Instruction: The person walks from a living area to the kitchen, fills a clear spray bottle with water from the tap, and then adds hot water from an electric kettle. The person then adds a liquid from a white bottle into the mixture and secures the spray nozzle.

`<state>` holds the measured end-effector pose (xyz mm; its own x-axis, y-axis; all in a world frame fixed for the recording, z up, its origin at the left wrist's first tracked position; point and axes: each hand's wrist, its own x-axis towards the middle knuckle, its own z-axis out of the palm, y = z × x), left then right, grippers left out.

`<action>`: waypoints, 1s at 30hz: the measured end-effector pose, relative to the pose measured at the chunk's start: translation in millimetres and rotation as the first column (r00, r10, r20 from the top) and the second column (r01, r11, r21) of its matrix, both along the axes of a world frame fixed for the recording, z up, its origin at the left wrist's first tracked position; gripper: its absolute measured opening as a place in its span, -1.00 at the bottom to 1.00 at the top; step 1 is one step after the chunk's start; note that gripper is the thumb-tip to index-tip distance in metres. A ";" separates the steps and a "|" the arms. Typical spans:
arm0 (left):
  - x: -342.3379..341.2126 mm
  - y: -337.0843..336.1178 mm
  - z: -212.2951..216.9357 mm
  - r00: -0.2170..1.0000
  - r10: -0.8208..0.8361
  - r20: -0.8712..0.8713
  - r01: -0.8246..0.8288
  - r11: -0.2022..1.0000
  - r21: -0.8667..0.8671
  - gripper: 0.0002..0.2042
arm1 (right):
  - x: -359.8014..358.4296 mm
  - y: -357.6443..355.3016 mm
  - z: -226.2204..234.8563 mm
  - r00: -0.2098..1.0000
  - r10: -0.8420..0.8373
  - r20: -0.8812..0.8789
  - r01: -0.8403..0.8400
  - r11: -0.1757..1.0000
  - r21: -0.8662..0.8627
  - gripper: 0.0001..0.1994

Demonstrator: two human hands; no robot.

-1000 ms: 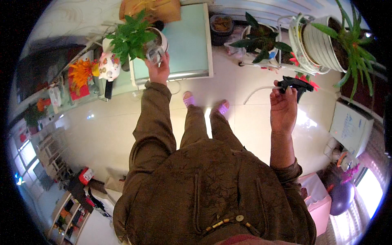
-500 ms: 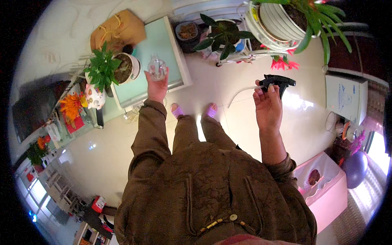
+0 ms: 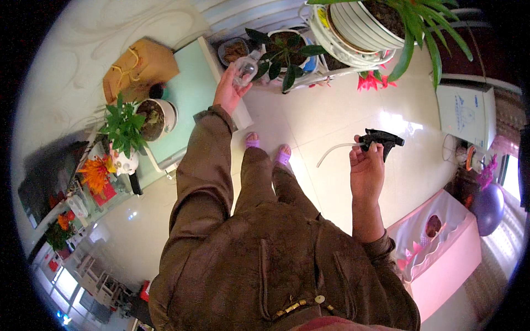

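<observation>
My left hand [image 3: 229, 92] is closed round a small clear bottle [image 3: 245, 70], held up and tilted beside the leafy potted plant [image 3: 285, 52] on the floor side of the table. The bottle's neck points toward that plant and a small dark pot [image 3: 234, 51]. On the right, over the tiled floor, my right hand [image 3: 366, 170] grips a black trigger spray head [image 3: 381, 142] between thumb and fingers. Its thin pale dip tube [image 3: 331, 150] sticks out to the left and curves downward. The bottle and the spray head are apart.
A pale green glass-topped table [image 3: 193, 83] at left bears a brown paper bag [image 3: 138, 69] and a white potted plant [image 3: 160, 118]. At upper right stands a white plant rack [image 3: 317, 27] with a large ribbed pot [image 3: 361, 27]. A pink box [image 3: 447, 254] is at lower right.
My left hand has carried the bottle forward and right, from over the table to beside the potted plant. My right hand still holds the spray head, slightly lower. My view and feet have shifted.
</observation>
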<state>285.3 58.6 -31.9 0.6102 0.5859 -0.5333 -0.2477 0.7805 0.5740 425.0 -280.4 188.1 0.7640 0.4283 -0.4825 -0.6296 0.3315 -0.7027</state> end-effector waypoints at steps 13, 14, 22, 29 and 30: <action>64.2 34.9 9.7 0.917 -0.148 -0.371 0.197 0.975 0.098 -0.38 | -12.8 31.8 0.1 0.995 -0.091 0.029 0.091 0.996 0.015 -0.80; 65.6 36.3 9.0 0.909 -0.149 -0.388 0.201 0.975 0.097 -0.37 | -13.7 33.5 0.4 0.995 -0.096 0.030 0.096 0.995 0.006 -0.79; 74.0 46.4 18.8 0.877 -0.154 -0.455 0.286 0.929 0.237 -0.42 | -17.7 46.8 4.1 0.991 -0.128 0.025 0.128 0.992 -0.002 -0.76; 91.9 51.1 44.6 0.904 -0.197 -0.380 0.361 0.828 0.430 -0.49 | -16.8 44.6 1.7 0.992 -0.114 0.051 0.115 0.993 -0.021 -0.85; 93.7 52.2 42.4 0.907 -0.197 -0.371 0.360 0.820 0.445 -0.49 | -17.0 45.2 2.0 0.991 -0.120 0.054 0.122 0.992 -0.026 -0.85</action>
<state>378.9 110.8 10.4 0.6489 0.6468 -0.4008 0.1808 0.3806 0.9069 408.0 -235.2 190.1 0.8337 0.3177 -0.4517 -0.5485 0.3816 -0.7439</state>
